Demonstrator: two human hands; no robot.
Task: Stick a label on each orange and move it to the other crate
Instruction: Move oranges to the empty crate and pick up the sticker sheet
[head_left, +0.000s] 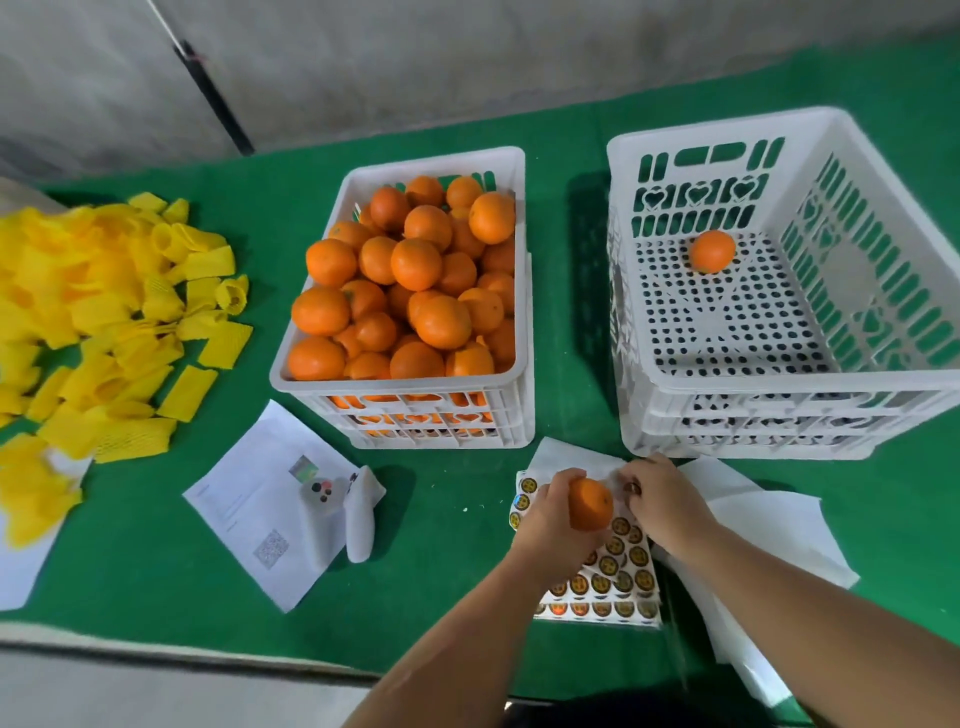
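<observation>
One orange (589, 503) sits gripped in the left hand (550, 512); the right hand (657, 501) pinches a label (631, 487). Firm, light and smooth, it probably wants holding round its middle.

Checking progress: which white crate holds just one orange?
The right crate: a lone orange on its perforated floor. The left crate is heaped full.

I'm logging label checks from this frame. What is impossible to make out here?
Head view only:
- Whether the held orange already bears a label: left hand and right hand cover its sides.
- What the right hand pinches: blurred, too small.
- Label on the orange in the right crate: none shows; its far side is hidden.
- Sticker sheet print: too small.
- Right crate: cut by the right edge.
</observation>
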